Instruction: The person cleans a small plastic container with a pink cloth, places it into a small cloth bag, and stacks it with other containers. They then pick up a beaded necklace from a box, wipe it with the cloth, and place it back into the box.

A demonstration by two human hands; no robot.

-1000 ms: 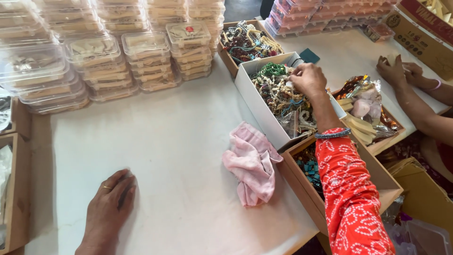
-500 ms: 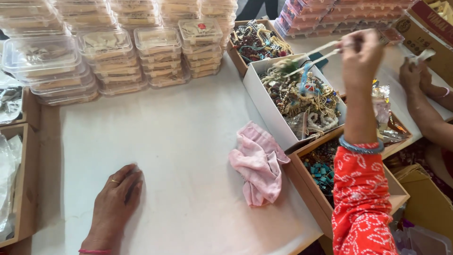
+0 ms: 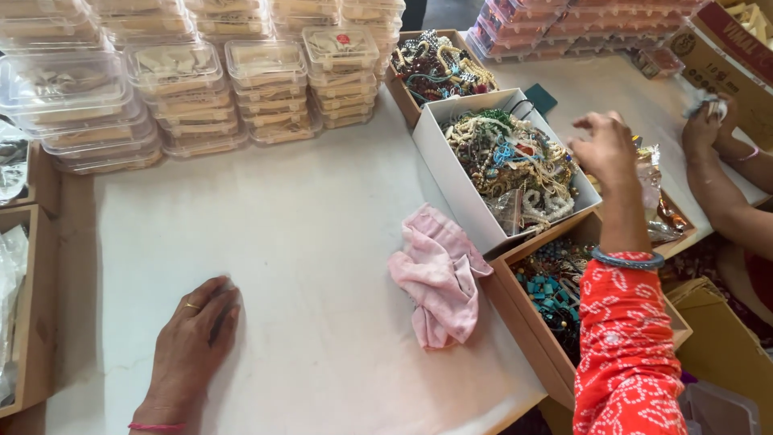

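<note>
Only one view here, the head camera looking down at a white desk (image 3: 322, 242). The left hand (image 3: 189, 346) lay flat on the desk near the front edge, palm down, fingers spread a little and holding nothing, with a ring on one finger and a pink band at the wrist. The right hand (image 3: 604, 149) hung in the air just above the right edge of a white box (image 3: 439, 161) packed with a tangle of bead necklaces (image 3: 511, 165); its fingers were loosely curled and I honestly couldn't tell if anything was pinched between them. That arm had a red patterned sleeve (image 3: 624, 354) and a blue bangle (image 3: 628, 259) at the wrist. Just left of the white box, touching its near corner, sat a crumpled pink cloth (image 3: 439, 278). Below the white box was a brown cardboard box (image 3: 523, 322) with turquoise beads (image 3: 547, 292) in it, and behind the white one another brown box of necklaces (image 3: 439, 64). Stacks of clear plastic containers (image 3: 201, 80) lined the far side of the desk. Over on the far right, another person's hands (image 3: 708, 121) were closed around something small and pale.
</note>
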